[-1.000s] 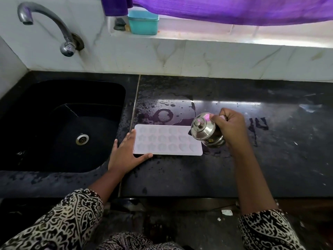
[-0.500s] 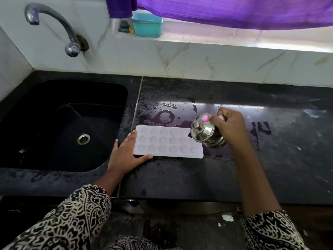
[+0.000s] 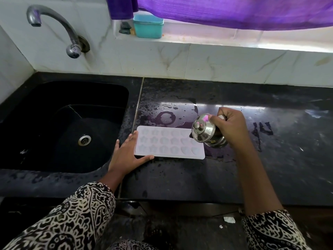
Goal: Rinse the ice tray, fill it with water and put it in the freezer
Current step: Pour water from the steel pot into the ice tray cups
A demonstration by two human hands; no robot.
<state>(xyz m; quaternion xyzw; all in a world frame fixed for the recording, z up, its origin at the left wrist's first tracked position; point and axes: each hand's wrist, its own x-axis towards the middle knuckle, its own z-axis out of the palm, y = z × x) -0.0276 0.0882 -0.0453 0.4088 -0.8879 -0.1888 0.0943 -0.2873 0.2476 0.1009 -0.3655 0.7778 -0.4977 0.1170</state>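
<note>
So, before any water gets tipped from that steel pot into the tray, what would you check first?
1. The ice tray lies flat on the countertop: ok.
2. The left hand braces the tray's left corner with straight fingers: ok.
3. The right hand has a firm grip on the steel pot: ok.
4. The pot is tilted over the tray's right end: ok.
5. The spout is lined up with one cavity: cannot tell, the lid hides it.
6. The counter around the tray is dry: not ok, a puddle sits just behind it.
</note>
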